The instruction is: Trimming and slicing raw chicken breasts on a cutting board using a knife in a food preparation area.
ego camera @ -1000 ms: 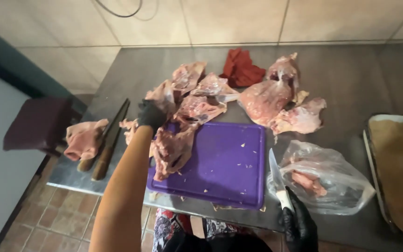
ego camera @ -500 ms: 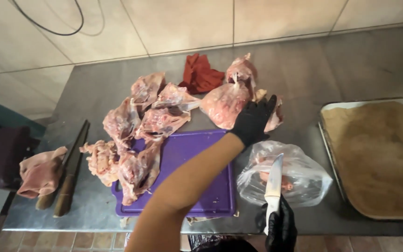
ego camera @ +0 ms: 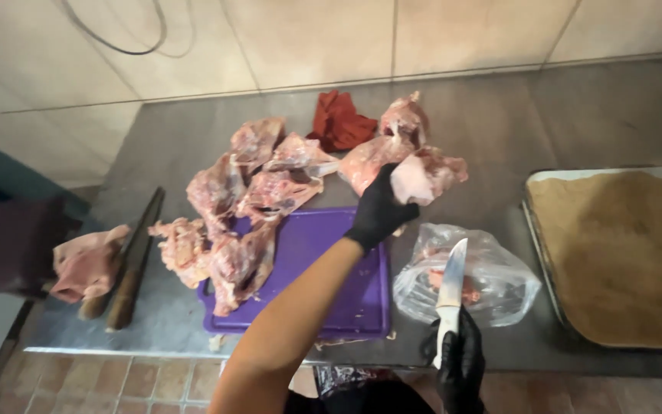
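My left hand (ego camera: 381,208), in a black glove, reaches across the purple cutting board (ego camera: 323,276) and grips a pale raw meat piece (ego camera: 417,178) at the board's far right corner, lifting it slightly. My right hand (ego camera: 460,366), also gloved, holds a white-handled knife (ego camera: 449,288) upright near the table's front edge, its blade pointing away over a clear plastic bag (ego camera: 473,277) with meat scraps inside. Several raw carcass pieces (ego camera: 239,207) lie across the board's left side and behind it.
A red cloth (ego camera: 340,121) lies at the back. A metal tray of brown crumbs (ego camera: 614,253) fills the right. On the left sit a pink meat slab (ego camera: 86,261), two long dark-handled knives (ego camera: 133,261) and a dark stool (ego camera: 9,245). The steel table (ego camera: 576,115) meets a tiled wall.
My left hand moved from the carcass at the board's left over to the pile at the right and closed on a pale meat piece. The knife hand stayed low.
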